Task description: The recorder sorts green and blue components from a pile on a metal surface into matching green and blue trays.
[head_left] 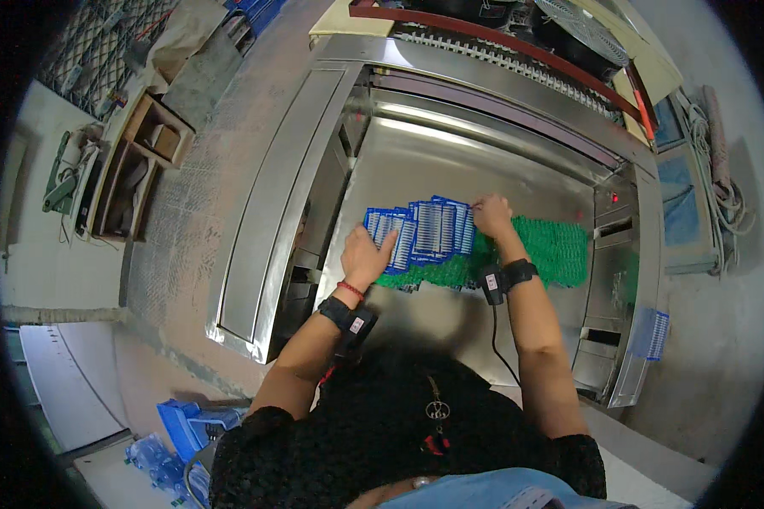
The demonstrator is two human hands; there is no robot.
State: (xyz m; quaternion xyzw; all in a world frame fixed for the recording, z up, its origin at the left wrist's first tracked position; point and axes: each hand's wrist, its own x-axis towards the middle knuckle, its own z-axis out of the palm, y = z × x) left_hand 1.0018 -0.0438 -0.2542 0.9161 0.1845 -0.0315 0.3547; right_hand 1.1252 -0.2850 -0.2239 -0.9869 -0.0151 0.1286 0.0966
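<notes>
Several flat blue-edged cards with rows of pale narrow strips point(433, 233) lie overlapped in the middle of a metal work surface point(424, 170). At their left edge is my left hand point(365, 257), its thumb apart from the fingers and touching the cards. My right hand point(493, 215) has its fingers bent together at the upper right corner of the cards, pinching an edge. Under and beside the cards spreads a bumpy green layer point(553, 252), partly covered by them and by my right wrist. What it is made of is hard to make out.
A raised metal frame point(284, 195) borders the surface, with slots along its inner sides. Another blue-edged card point(657, 336) is on the right frame. A toothed white strip point(509, 64) and a fan point(581, 30) stand at the far side. A cable point(504, 343) hangs from my right wristband.
</notes>
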